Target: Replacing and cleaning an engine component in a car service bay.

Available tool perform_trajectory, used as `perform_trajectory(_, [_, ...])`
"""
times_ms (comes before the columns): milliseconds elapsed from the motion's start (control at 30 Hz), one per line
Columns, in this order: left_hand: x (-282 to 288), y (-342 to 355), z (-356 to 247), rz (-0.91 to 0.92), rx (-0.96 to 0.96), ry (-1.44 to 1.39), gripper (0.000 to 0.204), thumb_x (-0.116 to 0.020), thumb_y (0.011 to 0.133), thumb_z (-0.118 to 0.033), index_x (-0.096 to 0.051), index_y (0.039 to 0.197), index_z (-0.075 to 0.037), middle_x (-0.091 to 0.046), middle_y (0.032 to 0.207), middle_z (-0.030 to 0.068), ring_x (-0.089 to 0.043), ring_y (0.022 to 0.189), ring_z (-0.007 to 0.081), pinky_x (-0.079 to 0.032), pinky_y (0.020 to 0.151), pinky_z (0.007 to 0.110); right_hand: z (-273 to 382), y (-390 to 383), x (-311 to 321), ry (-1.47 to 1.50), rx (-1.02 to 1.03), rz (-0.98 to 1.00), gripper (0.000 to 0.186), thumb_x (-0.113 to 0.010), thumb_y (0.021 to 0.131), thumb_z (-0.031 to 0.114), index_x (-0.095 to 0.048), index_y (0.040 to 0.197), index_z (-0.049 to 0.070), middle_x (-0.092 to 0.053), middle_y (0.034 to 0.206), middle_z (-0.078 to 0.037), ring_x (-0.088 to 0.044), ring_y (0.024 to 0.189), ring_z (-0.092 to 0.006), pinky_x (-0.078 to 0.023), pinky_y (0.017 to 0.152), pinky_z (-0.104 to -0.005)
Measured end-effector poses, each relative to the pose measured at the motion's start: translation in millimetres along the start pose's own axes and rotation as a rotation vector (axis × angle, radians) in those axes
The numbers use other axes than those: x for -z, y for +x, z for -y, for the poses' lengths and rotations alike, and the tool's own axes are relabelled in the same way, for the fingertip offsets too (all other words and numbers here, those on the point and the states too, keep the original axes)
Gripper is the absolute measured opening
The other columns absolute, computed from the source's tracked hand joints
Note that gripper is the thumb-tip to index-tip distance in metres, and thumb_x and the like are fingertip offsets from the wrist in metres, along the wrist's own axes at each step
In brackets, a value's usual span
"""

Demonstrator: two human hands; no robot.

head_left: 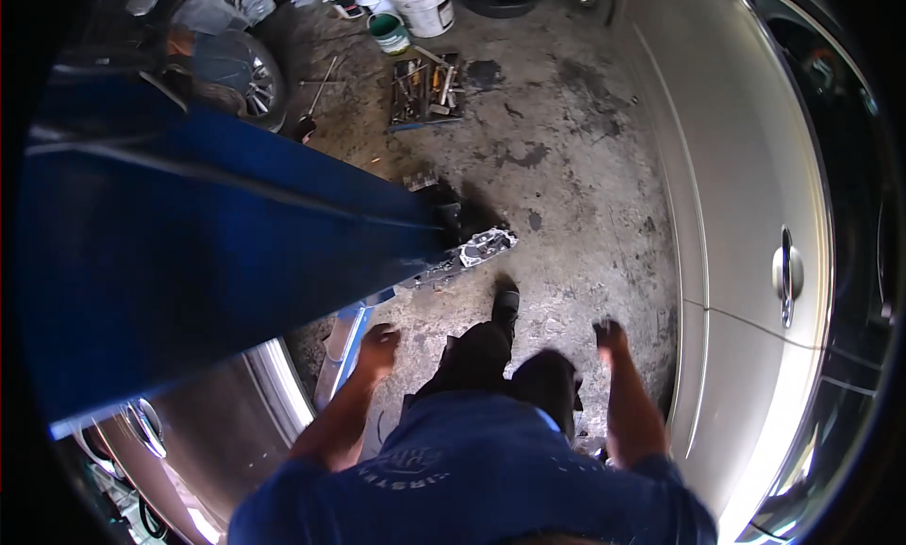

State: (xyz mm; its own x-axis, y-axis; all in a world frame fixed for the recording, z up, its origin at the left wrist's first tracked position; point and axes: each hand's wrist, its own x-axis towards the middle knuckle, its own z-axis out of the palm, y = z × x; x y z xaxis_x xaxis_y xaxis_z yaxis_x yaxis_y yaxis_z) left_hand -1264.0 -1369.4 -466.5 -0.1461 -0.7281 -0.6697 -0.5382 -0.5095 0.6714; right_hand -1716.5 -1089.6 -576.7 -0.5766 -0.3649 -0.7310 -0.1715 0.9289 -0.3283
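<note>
My left hand [379, 350] hangs at my side with its fingers curled in, and nothing shows in it. It is close to the lower part of a big blue lift post [236, 224]. On my other side, my right hand [612, 340] is closed around something small and dark with a bright glint, too small to name. Ahead of my foot, at the base of the post, lies a grey cast-metal engine part [487, 247] with an open, ribbed face. Neither hand touches it.
A silver car [746, 167] stands along the right and another car's door [222, 403] is at lower left. Farther ahead lie a tray of hand tools [425, 118], white buckets [429, 15], a green-lined pail [389, 35] and a wheel [260, 83]. The concrete floor [576, 196] is stained.
</note>
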Motion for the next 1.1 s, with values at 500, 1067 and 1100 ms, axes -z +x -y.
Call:
perform_trajectory(500, [25,76,-272,-0.821,-0.742,-0.509,0.059,-0.033,0.101,-0.048,-0.049,0.134,-0.001,-0.051,0.138,0.0120,-0.046,0.127,0.0261,-0.028,0.114,0.041,632,372,-114,-0.452,0.702,0.413,0.067,-0.065,0.082,0.048,-0.057,0.126,-0.002,-0.062,0.120,-0.025,-0.059,0.114,-0.0389,-0.048,0.097,-0.0410])
perform_trajectory(1067, [-8,449,-155,-1.180,-0.347,-0.632,0.058,-0.032,0.102,-0.048,-0.050,0.134,-0.004,-0.051,0.138,0.0109,-0.045,0.128,0.0259,-0.027,0.115,0.041,829,709,-419,0.027,0.447,0.633,0.084,-0.081,0.078,0.027,-0.037,0.147,0.009,-0.063,0.118,-0.019,-0.061,0.107,-0.0331,-0.049,0.088,-0.0413])
perform_trajectory(1100, [-13,468,-143,-1.171,-0.353,-0.669,0.058,-0.032,0.102,-0.048,-0.050,0.134,-0.004,-0.051,0.138,0.0109,-0.045,0.128,0.0258,-0.027,0.115,0.041,838,741,-421,0.095,0.372,0.654,0.087,-0.081,0.078,0.026,-0.033,0.149,0.011,-0.063,0.118,-0.018,-0.059,0.107,-0.0339,-0.049,0.087,-0.0455])
